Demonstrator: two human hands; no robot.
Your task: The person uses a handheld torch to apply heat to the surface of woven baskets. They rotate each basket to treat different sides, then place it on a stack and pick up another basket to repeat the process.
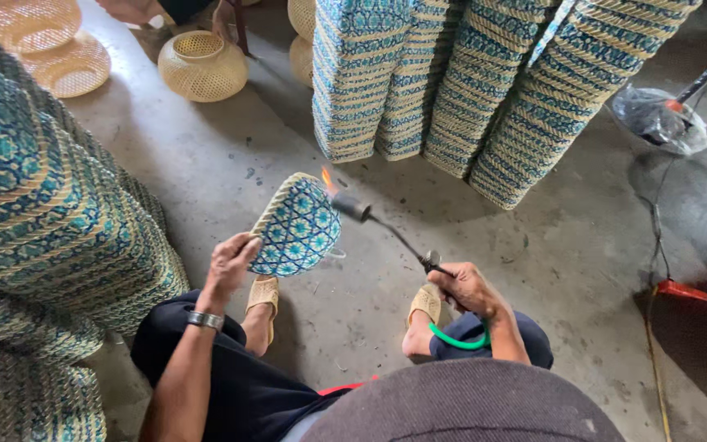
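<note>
My left hand (229,266) grips the lower edge of a small woven basket (298,227) with a blue and white pattern and a cream rope rim, holding it up over the floor. My right hand (466,288) is closed on the handle of a gas torch (386,231) fed by a green hose (456,341). The torch nozzle points at the basket's upper right rim, and a small orange flame (328,180) burns there against the weave. A metal watch sits on my left wrist.
Tall stacks of matching blue woven baskets (484,82) lean at the back, and another pile (34,229) rises at my left. Bare bamboo lampshades (202,65) stand far left. A plastic-wrapped fan (658,119) and a red-tipped cable (681,290) lie right. Another person's hand shows at top.
</note>
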